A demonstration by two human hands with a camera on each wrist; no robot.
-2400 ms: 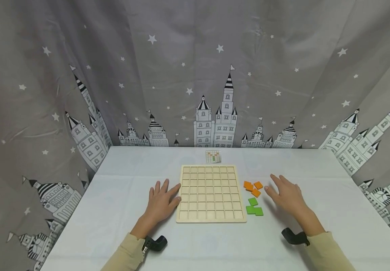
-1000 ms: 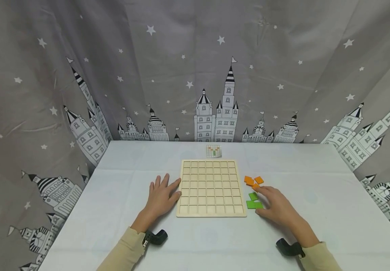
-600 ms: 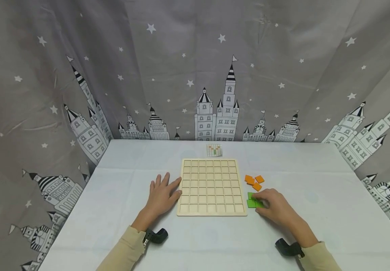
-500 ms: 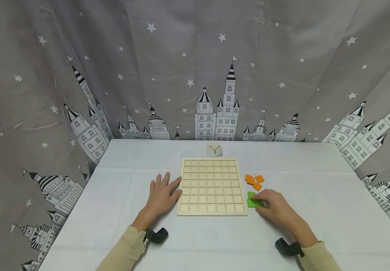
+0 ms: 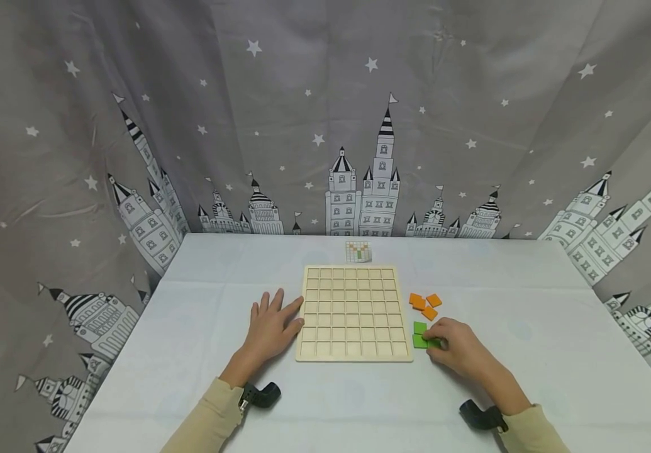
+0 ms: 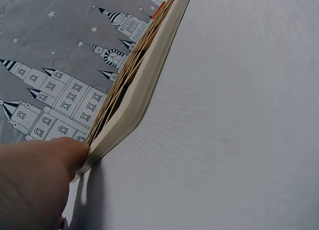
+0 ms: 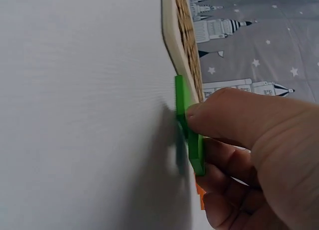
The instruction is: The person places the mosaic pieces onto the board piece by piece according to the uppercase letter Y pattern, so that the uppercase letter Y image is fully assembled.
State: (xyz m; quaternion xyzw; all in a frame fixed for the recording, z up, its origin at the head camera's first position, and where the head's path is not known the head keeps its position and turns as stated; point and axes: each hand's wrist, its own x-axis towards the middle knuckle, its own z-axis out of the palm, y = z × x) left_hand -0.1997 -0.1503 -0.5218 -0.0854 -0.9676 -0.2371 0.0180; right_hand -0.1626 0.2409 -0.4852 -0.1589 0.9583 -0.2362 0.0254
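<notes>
A pale wooden grid board (image 5: 353,313) lies flat on the white table, its squares bare. My left hand (image 5: 267,332) rests at the board's left edge with fingers spread; its thumb (image 6: 75,152) touches the rim in the left wrist view. To the right of the board, my right hand (image 5: 461,347) pinches a green square tile (image 7: 197,152) between thumb and fingers, low over the table. Two more green tiles, an upper one (image 5: 419,328) and a lower one (image 5: 419,341), lie just left of those fingertips. The held tile is partly hidden in the head view.
Several orange square tiles (image 5: 418,302) lie in a loose group beyond the green ones. Behind the board is a small pattern card (image 5: 358,251) with a coloured grid. A grey curtain (image 5: 280,126) with printed castles hangs at the table's back edge.
My right hand has come down and left from beside the orange tiles to the green ones, and its fingers have closed on one. The upper green tile has turned straighter. My left hand stays put.
</notes>
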